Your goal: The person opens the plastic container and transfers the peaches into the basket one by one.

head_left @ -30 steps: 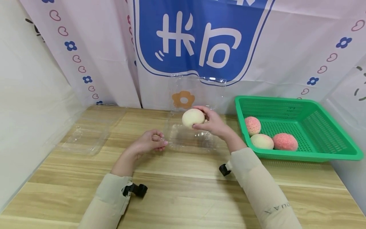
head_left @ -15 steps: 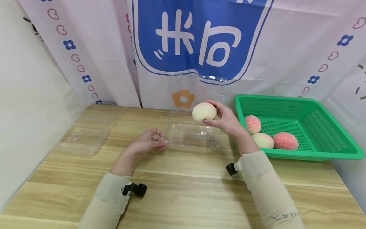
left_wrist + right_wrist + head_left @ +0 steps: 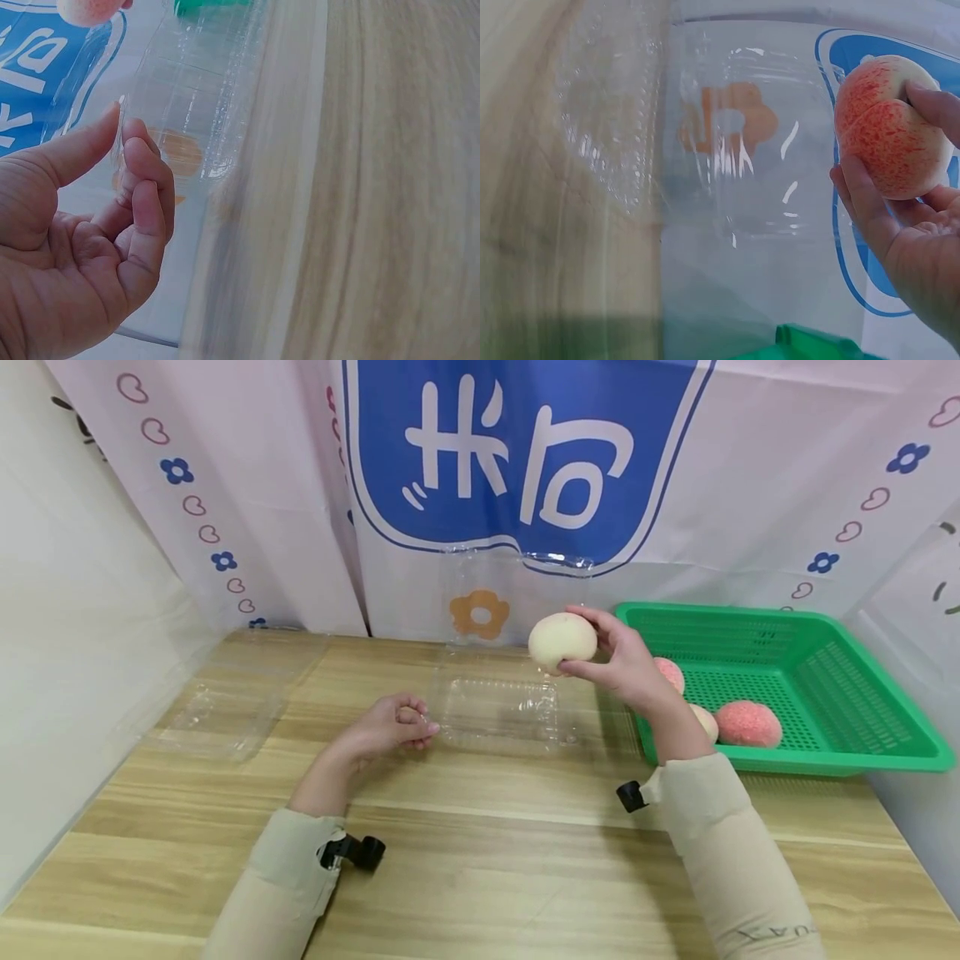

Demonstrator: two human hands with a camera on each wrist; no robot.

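Observation:
In the head view a cream-coloured peach (image 3: 561,640) is gripped between the thumb and fingers of my right hand (image 3: 628,665), raised above the right side of a clear plastic clamshell box (image 3: 501,745). The right wrist view shows the peach's red-speckled, creased side (image 3: 881,124). The box stands open, its lid (image 3: 517,562) upright against the backdrop, and I see nothing in its tray. My left hand (image 3: 386,728) pinches the box's left front edge between thumb and forefinger, with its other fingers curled; the left wrist view shows this pinch close up.
A green basket (image 3: 832,763) stands at the right with a pink peach (image 3: 748,724) and two others, partly hidden by the right arm. Another clear plastic box (image 3: 213,727) lies open at the left. A printed cloth (image 3: 292,527) hangs behind the wooden table (image 3: 480,860).
My right hand has carried the peach rightward and upward, from over the middle of the box towards the basket. The left hand has stayed at the box edge.

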